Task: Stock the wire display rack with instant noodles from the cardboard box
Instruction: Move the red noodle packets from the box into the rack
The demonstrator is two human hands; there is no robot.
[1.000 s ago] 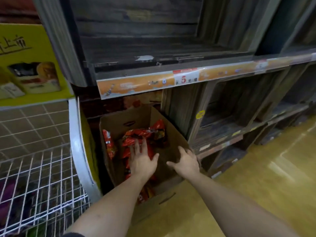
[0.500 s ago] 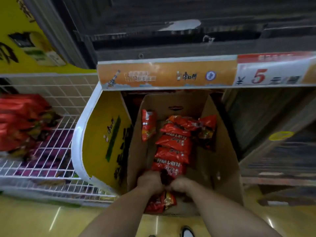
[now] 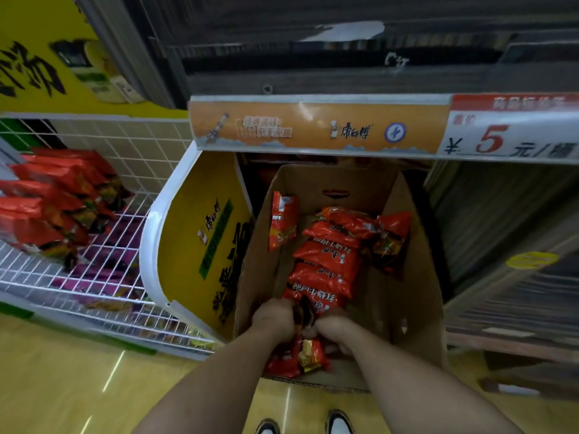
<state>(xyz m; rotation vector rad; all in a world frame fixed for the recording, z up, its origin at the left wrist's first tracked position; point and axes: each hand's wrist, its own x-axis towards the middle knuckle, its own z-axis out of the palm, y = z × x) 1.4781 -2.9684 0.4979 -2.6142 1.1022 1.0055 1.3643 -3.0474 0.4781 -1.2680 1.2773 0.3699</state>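
Observation:
An open cardboard box (image 3: 416,296) stands on the floor under a shelf edge. Inside it lies a row of red instant noodle packets (image 3: 326,261), with one more upright against the left wall (image 3: 283,223). My left hand (image 3: 272,317) and my right hand (image 3: 335,330) are both down in the near end of the box, fingers curled around the nearest red packets (image 3: 308,355). To the left stands the white wire display rack (image 3: 103,277), with several red noodle packets (image 3: 53,208) stacked on it.
A yellow side panel (image 3: 200,245) of the rack stands right beside the box. An orange price strip (image 3: 316,128) on the shelf edge overhangs the box's far end. Dark wooden crates (image 3: 501,245) stand to the right. My shoes (image 3: 304,426) are on the yellow floor.
A second ago both hands were spread open above the box. They have dropped into the near end and closed around the packets, and my view has tilted down and left.

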